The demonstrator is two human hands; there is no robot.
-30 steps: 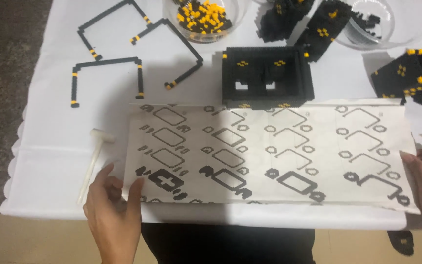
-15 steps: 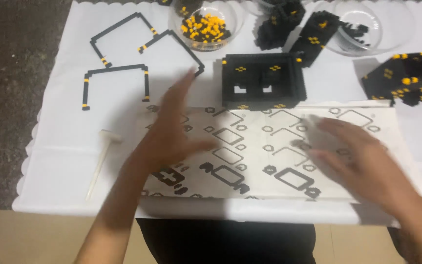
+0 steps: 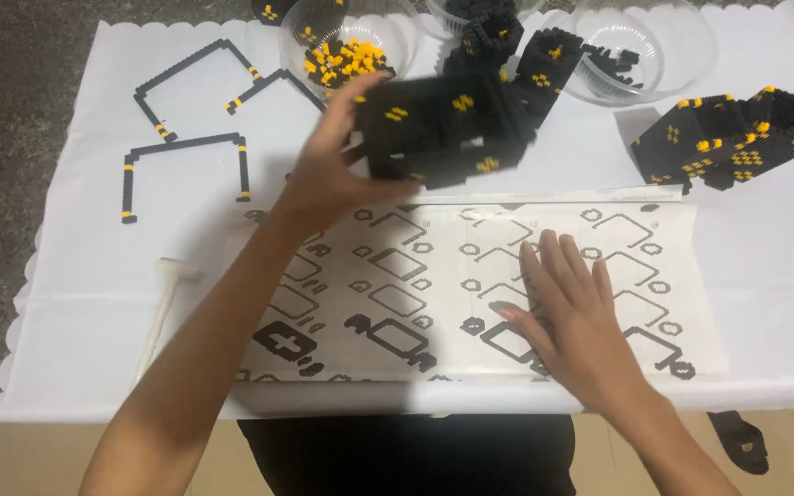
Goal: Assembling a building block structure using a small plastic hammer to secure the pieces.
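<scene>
At far left we are seeing three thin black frames [image 3: 186, 161] with yellow tips lying flat on the white cloth [image 3: 75, 276], and a small white mallet [image 3: 165, 298] lying untouched below them. Next, our left hand [image 3: 328, 170] is lifting a black block box [image 3: 443, 129] with yellow studs above the instruction sheet [image 3: 397, 294], fingers curled around its near wall. Behind it a bowl of yellow pieces [image 3: 342, 60] is sitting part full. Our right hand [image 3: 567, 308] is pressing flat on the sheet, fingers spread, holding nothing. At far right a finished-looking black and yellow section [image 3: 728, 138] is waiting apart; we are judging assembly partly done, joining still left.
</scene>
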